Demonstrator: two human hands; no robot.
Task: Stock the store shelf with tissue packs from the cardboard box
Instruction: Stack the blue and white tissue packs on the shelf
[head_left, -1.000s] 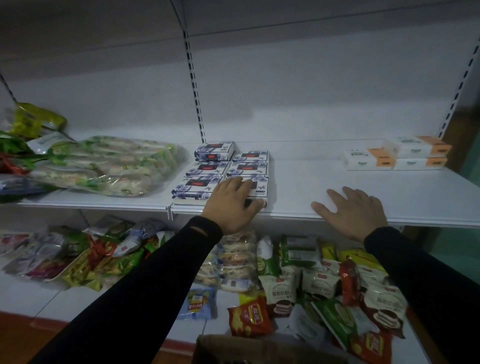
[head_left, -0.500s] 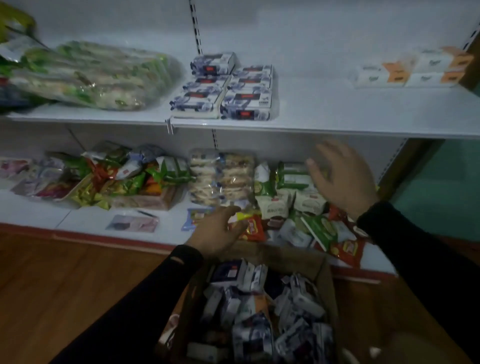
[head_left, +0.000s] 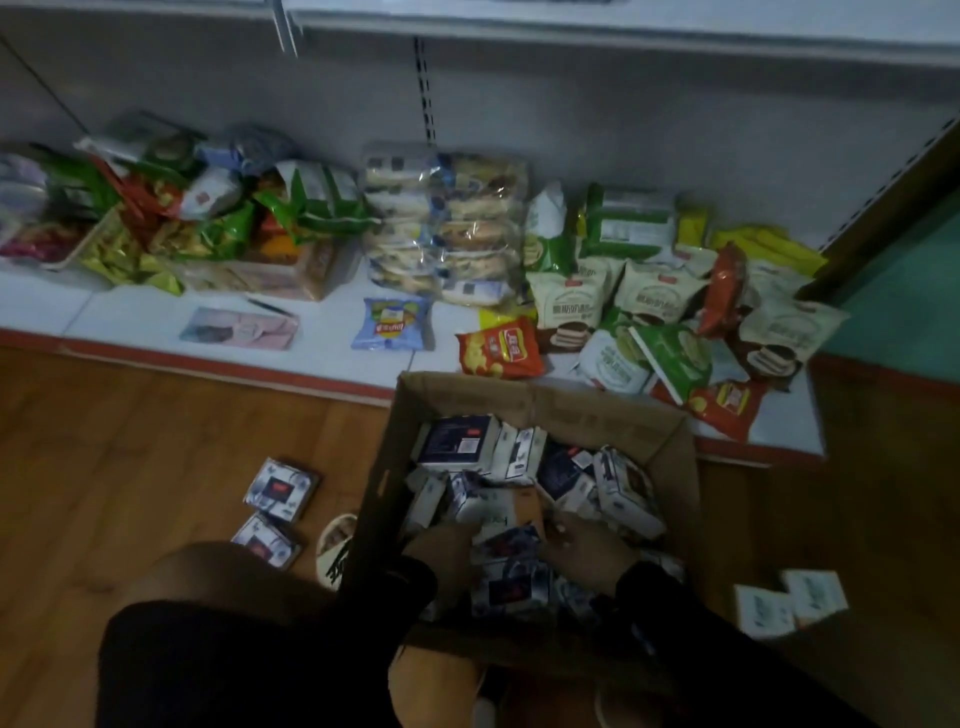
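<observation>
The open cardboard box (head_left: 524, 397) stands on the wooden floor in front of the shelves, filled with several blue-and-white tissue packs (head_left: 457, 439) lying jumbled. Both of my hands are down inside it near its close side. My left hand (head_left: 441, 545) and my right hand (head_left: 587, 551) curl their fingers onto the two sides of one tissue pack (head_left: 506, 543) on top of the pile. The picture is dim and blurred. Only the front edge of the upper shelf (head_left: 623, 36) shows at the top.
Two tissue packs (head_left: 280, 488) lie on the floor left of the box, and white packs (head_left: 789, 603) lie to its right. The bottom shelf (head_left: 322, 332) behind the box is crowded with snack bags. My knee (head_left: 208, 582) is at the lower left.
My view dropped from the upper shelf to the box. Both hands came off the shelf and went down into the box, closing around a tissue pack.
</observation>
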